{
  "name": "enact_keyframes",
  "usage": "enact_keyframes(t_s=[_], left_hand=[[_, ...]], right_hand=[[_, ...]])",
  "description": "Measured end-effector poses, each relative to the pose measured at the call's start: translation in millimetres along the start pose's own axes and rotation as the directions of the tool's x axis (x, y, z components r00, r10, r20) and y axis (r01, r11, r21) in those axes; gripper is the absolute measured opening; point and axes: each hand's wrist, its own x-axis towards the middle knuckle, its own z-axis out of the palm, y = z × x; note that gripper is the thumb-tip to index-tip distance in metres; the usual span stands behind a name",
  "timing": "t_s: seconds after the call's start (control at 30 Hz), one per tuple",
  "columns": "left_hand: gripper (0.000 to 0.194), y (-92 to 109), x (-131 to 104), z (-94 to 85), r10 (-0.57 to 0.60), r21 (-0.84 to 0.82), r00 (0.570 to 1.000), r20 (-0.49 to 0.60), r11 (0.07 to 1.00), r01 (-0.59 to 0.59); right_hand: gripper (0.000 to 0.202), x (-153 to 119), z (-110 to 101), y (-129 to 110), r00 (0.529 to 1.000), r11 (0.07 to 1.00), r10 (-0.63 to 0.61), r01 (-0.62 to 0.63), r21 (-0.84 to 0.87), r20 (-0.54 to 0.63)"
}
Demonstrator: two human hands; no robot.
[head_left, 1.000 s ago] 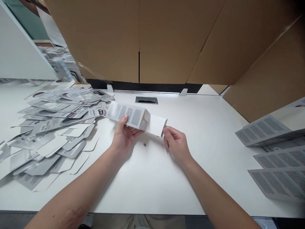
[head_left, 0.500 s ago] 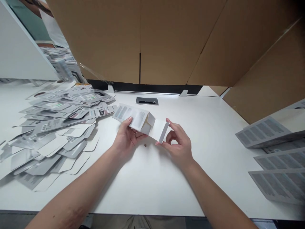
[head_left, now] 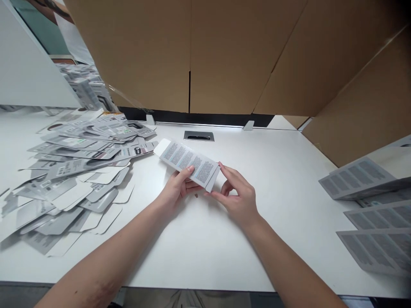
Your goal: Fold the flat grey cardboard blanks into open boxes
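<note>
A small printed cardboard box [head_left: 189, 161] is tilted above the middle of the white table, its long text-covered face towards me. My left hand [head_left: 180, 185] grips it from below, thumb on the printed face and fingers underneath. At the right end, my right hand [head_left: 237, 192] pinches the end flap between thumb and index finger, with the flap lying against the box opening. A white flap sticks out at the box's left end. To the left lies a loose pile of flattened printed boxes [head_left: 77, 171].
Folded boxes [head_left: 362, 175] stand along the right side of the white table [head_left: 289, 248]. A large brown cardboard sheet [head_left: 224, 55] rises behind, with a metal cable outlet [head_left: 199, 136] in front. More packages [head_left: 86, 92] and part of a person appear at the far left.
The right-end flap, which stuck out from the open box, is now folded over the opening. The box has turned, showing its text face more, and my right hand has moved slightly left.
</note>
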Motion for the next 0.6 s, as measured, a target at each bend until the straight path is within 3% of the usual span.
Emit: enact_keyframes(t_s=[0.17, 0.33, 0.6], left_hand=[[0.074, -0.6, -0.5, 0.5, 0.026, 0.03, 0.999, 0.028, 0.999, -0.027], [0.071, 3.1, -3.3, 3.0, 0.082, 0.095, 0.996, 0.019, 0.992, -0.083], [0.075, 2.1, -0.8, -1.3, 0.032, 0.101, 0.999, 0.0, 0.994, -0.032]], right_hand=[[0.081, -1.8, 3.7, 0.3, 0.997, 0.999, -0.035, 0.032, -0.043, -0.068], [0.078, -1.8, 6.0, -3.9, 0.997, 0.999, 0.019, -0.023, -0.047, -0.076], [0.078, 2.3, 4.1, -10.9, 0.996, 0.998, -0.045, 0.043, -0.035, -0.071]])
